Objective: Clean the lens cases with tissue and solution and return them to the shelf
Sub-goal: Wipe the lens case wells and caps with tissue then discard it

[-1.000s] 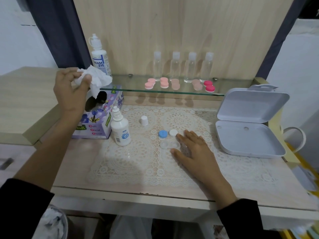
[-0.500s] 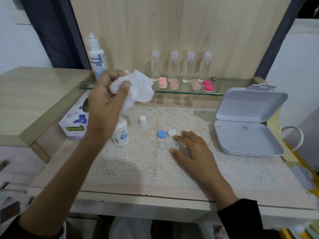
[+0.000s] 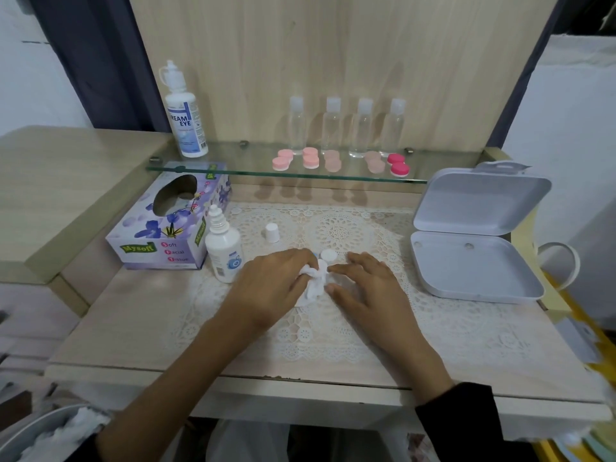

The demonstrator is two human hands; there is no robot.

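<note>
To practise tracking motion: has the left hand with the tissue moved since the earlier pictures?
Yes. The left hand, gripping the tissue, has come down and rightward from above the tissue box to the lace mat, past the small bottle.

Tissue box (image 3: 160, 235) left of solution bottle (image 3: 224, 251) — lens cases (image 3: 311, 158) on shelf (image 3: 233, 161) behind.

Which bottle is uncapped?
The small bottle beside the tissue box: bare nozzle, cap standing apart on the mat. Those on the shelf are capped.
</note>
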